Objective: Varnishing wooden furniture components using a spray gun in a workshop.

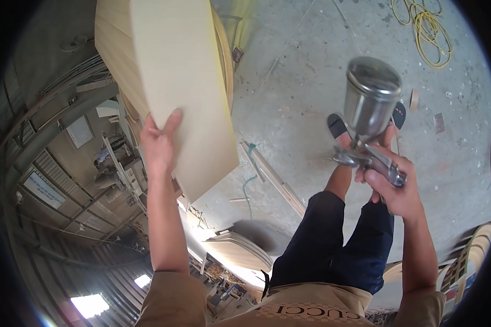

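My left hand grips the near left edge of a long pale board, its thumb on the face and the other fingers partly hidden at the edge. The board is tilted, with a cut-off corner pointing toward me. In my right hand is a metal spray gun, my fingers wrapped around its handle. A shiny silver cup sits on top of the gun. The gun is apart from the board, off to its right, and its nozzle end faces left toward the board.
Behind the board lie larger curved wooden pieces. A yellow hose is coiled on the grey concrete floor at the far right. Wooden strips and a teal cord lie left of my legs. Stacked curved panels stand nearer.
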The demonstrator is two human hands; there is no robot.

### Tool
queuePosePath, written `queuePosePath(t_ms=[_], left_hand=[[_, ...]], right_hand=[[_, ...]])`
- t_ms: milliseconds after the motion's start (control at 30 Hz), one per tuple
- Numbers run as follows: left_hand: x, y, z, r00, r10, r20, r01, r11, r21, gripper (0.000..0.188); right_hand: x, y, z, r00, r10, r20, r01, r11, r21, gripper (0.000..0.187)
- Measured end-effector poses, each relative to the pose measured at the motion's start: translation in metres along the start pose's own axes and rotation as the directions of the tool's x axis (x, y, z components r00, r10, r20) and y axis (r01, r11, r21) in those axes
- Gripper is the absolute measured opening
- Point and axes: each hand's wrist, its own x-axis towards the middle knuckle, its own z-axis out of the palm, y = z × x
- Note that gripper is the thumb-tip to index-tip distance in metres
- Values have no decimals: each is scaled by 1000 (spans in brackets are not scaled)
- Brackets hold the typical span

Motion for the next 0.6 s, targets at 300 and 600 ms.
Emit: queuePosePath(t_ms=[300, 600], left_hand=[[-12, -50, -60, 988, 145, 60, -151, 981, 124, 38], [-28, -91, -64, 972, 210, 108, -226, 960, 164, 37]], right_hand=[[-98, 53, 19, 968, 30, -251, -23, 999, 29, 52], [-170, 107, 78, 958, 52, -282, -50, 999, 13, 50]])
